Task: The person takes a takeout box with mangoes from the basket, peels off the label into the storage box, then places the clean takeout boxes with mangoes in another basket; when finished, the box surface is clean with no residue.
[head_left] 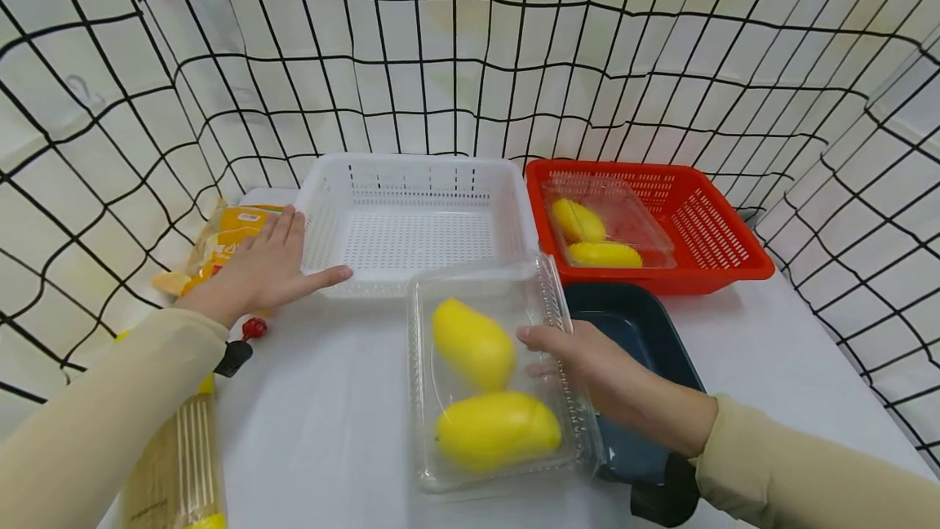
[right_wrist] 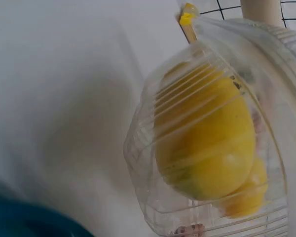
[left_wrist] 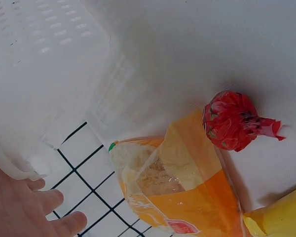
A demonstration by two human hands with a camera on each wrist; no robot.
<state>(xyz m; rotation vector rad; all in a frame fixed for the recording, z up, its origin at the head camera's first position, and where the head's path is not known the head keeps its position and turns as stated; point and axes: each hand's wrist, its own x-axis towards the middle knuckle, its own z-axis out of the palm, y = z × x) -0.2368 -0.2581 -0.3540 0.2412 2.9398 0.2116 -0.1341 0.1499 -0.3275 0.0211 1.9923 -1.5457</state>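
My right hand grips the right edge of a clear plastic clamshell box, thumb on its top side. Two yellow mangoes lie inside the box, which is tilted in front of the white basket. The right wrist view shows a mango through the box's ribbed wall. At the basket's front left corner is my left hand, fingers straight along the outside and thumb stretched over the front rim. In the left wrist view its fingertips show beside the basket wall.
A red basket at the right holds another clear box with yellow fruit. A dark blue pan lies behind my right hand. At left are an orange food bag, a red wrapped ball and a noodle pack. Black wire mesh surrounds the table.
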